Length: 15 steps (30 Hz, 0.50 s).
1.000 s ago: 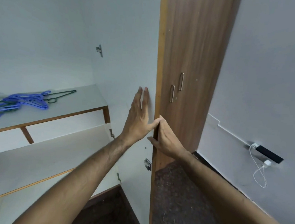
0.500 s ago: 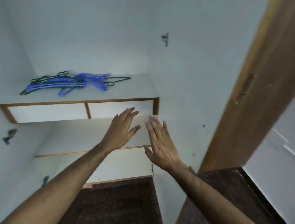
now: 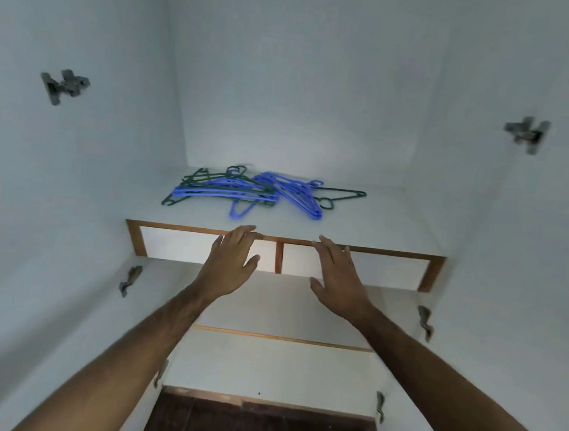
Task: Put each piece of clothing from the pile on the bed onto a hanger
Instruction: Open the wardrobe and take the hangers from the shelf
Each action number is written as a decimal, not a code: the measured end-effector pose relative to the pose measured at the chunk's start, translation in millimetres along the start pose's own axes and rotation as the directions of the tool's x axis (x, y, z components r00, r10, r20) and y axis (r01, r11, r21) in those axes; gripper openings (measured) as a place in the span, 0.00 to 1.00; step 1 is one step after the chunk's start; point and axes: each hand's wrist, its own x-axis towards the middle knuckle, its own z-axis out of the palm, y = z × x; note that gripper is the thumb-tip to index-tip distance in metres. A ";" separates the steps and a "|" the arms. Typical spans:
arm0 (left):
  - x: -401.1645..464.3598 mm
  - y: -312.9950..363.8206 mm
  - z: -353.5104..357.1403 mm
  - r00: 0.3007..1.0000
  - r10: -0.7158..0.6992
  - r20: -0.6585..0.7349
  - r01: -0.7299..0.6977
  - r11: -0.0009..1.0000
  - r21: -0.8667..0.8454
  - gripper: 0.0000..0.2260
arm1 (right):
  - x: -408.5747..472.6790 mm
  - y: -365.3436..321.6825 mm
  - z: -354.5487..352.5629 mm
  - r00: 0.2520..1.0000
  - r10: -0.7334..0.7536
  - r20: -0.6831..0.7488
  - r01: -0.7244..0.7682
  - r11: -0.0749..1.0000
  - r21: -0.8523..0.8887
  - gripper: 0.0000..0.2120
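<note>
Inside the open white wardrobe, a door hinge point(image 3: 64, 86) is sitting on the left wall. The left hand point(image 3: 229, 262) is reaching up with fingers loosely spread, grasping nothing, fingertips at the wood-edged shelf point(image 3: 372, 223). The heap of blue and green hangers point(image 3: 244, 191) is lying flat on that shelf just beyond, long axes running mostly left to right, one green hook pointing right. The right hand point(image 3: 338, 276) is hovering beside, fingers relaxed and empty.

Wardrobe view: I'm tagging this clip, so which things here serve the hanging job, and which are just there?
For the job:
blue hangers
green hangers
left hand, open
right hand, open

Just there:
top shelf
lower shelf
door hinges
dark floor
</note>
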 end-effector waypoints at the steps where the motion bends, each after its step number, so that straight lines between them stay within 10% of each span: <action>1: 5.7 -14.5 1.1 1.000 -0.010 0.013 0.010 1.000 -0.005 0.18 | 15.1 -1.0 7.9 1.000 0.004 0.013 -0.004 1.000 0.012 0.35; 15: 143.0 -155.6 88.5 0.984 -0.022 0.179 0.016 0.999 0.037 0.20 | 232.4 73.1 108.1 0.980 0.123 0.160 -0.147 0.977 0.151 0.31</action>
